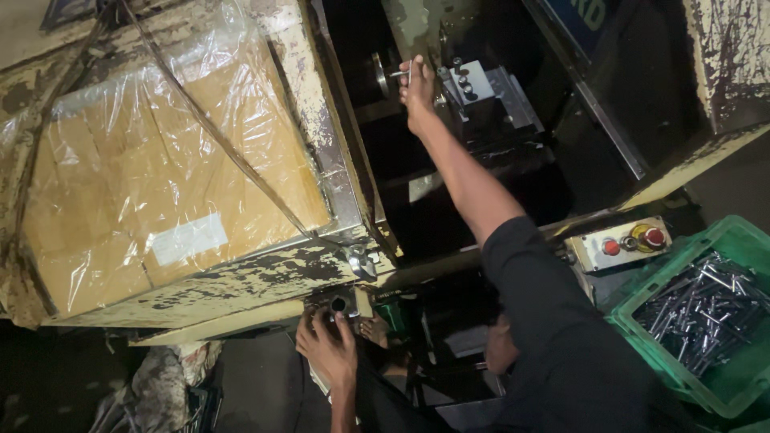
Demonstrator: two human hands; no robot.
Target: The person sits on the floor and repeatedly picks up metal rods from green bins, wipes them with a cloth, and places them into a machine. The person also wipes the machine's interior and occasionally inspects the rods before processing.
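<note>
Right hand [418, 90] stretched deep into the dark machine bay, fingers closed round a small metal pin [399, 74] beside the grey tool block [481, 92]. Left hand [329, 349] low at the chipped cream frame [241, 277], fingertips curled loosely against a round socket [338, 304], gripping nothing visible. At right, green crate [726, 385] heaped with metal rods [702, 309], below a button box [618, 243].

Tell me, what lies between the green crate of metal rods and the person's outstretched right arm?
In the head view, a small control box with red buttons lies between the green crate and the right arm.
</note>
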